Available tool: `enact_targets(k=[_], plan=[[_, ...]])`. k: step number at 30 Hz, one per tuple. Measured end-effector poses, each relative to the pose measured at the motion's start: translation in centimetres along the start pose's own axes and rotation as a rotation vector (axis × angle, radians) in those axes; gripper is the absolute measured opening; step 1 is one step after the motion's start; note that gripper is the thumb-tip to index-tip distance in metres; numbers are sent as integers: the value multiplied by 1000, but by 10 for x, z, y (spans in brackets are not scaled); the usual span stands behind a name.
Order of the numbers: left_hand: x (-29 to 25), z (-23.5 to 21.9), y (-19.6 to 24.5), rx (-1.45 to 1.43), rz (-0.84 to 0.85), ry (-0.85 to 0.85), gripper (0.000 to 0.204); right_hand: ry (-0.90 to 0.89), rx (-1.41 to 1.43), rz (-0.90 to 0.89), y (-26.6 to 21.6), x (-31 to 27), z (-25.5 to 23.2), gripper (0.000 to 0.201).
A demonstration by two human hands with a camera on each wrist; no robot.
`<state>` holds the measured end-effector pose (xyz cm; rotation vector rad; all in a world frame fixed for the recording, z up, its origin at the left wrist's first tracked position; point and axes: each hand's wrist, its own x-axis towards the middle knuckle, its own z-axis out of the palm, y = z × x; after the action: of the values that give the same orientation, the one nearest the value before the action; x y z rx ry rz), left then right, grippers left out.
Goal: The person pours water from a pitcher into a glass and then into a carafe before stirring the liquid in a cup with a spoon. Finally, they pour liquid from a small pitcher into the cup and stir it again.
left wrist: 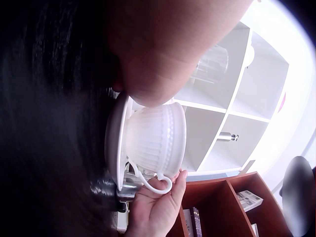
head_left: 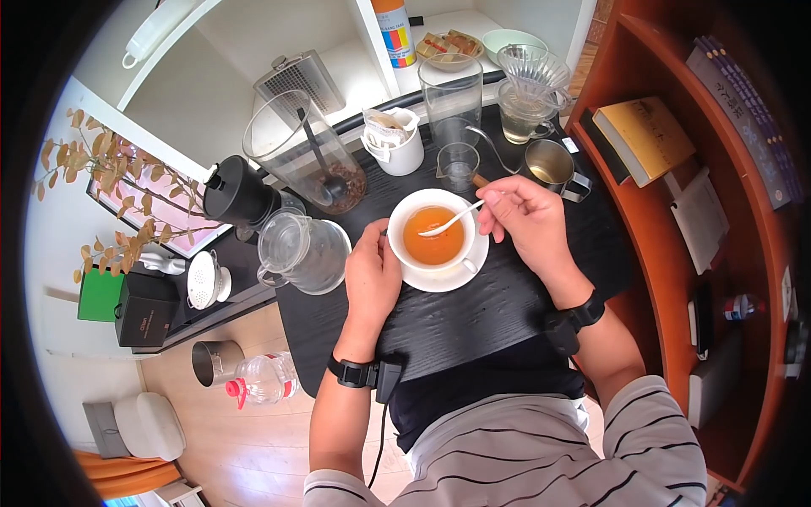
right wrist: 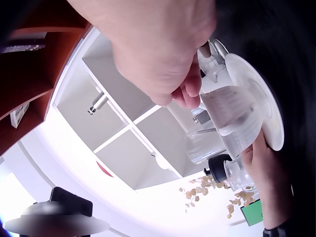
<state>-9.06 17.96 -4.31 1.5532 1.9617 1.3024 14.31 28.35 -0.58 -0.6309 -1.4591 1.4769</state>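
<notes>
A white cup (head_left: 433,269) of amber liquid (head_left: 435,245) stands on a white saucer (head_left: 481,251); the left wrist view shows its ribbed side and looped handle. My left hand (head_left: 372,275) holds the cup's left side, its fingertips partly hidden behind the cup. Between thumb and fingers, my right hand (head_left: 530,224) pinches the handle of a white spoon (head_left: 448,224) over the cup's right rim. The spoon's bowl dips into the liquid. In the right wrist view, the back of my right hand (right wrist: 158,54) covers its grip on the spoon.
Left of the cup stands a glass server (head_left: 300,253). Behind are a tall glass container (head_left: 279,139) with dark beans and a scoop, a white canister (head_left: 397,152), a small glass pitcher (head_left: 459,163) and a metal cup (head_left: 549,162). A wooden bookshelf (head_left: 629,228) borders the right.
</notes>
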Motion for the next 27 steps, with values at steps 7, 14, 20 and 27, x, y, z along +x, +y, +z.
enact_targets(k=[7, 14, 20, 27], plan=[[0, 0, -1, 0, -4, -7, 26, -72, -10, -6, -2, -6, 3, 14], [0, -1, -1, 29, 6, -5, 26, 137, -45, -101, -12, -8, 1, 18], [0, -2, 0, 16, 33, 6, 24, 196, -55, -86, -14, -22, -7, 14], [0, -4, 2, 27, 0, 2, 23, 219, -71, -8, -20, -35, -12, 13]])
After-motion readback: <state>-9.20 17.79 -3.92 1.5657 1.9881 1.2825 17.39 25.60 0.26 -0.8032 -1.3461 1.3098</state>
